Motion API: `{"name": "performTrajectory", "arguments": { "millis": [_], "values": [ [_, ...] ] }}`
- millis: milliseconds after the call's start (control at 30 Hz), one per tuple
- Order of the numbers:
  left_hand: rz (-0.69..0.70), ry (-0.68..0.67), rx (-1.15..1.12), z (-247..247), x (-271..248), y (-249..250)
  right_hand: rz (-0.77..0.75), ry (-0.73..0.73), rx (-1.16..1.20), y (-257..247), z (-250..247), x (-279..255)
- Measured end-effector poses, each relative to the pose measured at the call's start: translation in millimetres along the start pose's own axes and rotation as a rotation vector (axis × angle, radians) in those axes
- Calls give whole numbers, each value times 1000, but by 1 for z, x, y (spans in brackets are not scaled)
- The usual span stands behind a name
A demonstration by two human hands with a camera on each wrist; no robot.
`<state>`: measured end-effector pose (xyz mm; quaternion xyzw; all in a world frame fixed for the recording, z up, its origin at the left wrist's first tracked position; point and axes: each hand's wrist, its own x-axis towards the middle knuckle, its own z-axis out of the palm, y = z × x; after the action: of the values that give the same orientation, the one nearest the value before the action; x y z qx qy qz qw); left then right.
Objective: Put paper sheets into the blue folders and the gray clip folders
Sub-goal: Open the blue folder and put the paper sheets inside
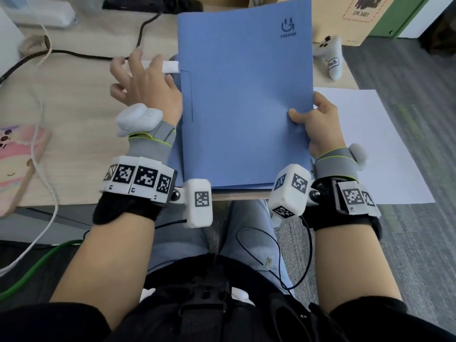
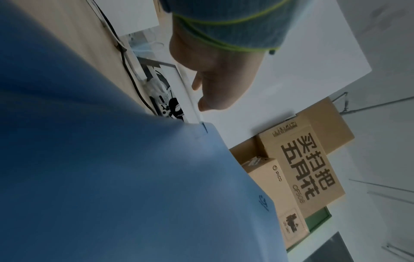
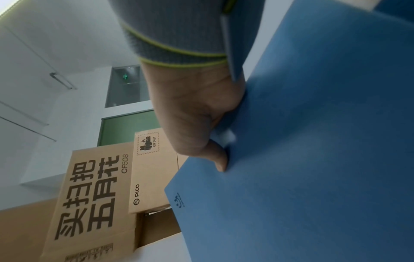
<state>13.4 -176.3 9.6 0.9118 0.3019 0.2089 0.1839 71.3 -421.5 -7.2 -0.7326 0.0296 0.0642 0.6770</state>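
A blue folder with a dark logo at its top right is closed and held tilted over the desk in front of me. My right hand pinches its right edge, thumb on the cover; the right wrist view shows the thumb pressed on the blue folder. My left hand hovers beside the folder's left edge with fingers spread, holding nothing. In the left wrist view that hand is off the folder. A white paper sheet lies to the right, partly under the folder.
A white controller stands at the desk's back right. Black cable and white cable run across the left of the wooden desk. A pink-cased phone lies far left. Cardboard boxes stand behind.
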Motion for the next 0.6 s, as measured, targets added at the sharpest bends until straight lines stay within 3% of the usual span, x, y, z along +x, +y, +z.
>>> {"name": "performTrajectory", "arguments": {
  "millis": [133, 233, 367, 600],
  "values": [
    [1, 36, 12, -9, 10, -14, -3, -33, 61, 2, 3, -1],
    [75, 37, 64, -14, 16, -18, -9, -67, 83, 2, 5, -1],
    [166, -10, 110, -16, 21, -22, -19, -83, 107, 2, 4, -1],
    [195, -141, 80, -28, 21, -22, -58, -54, 81, 1, 6, -4]
  ]
}}
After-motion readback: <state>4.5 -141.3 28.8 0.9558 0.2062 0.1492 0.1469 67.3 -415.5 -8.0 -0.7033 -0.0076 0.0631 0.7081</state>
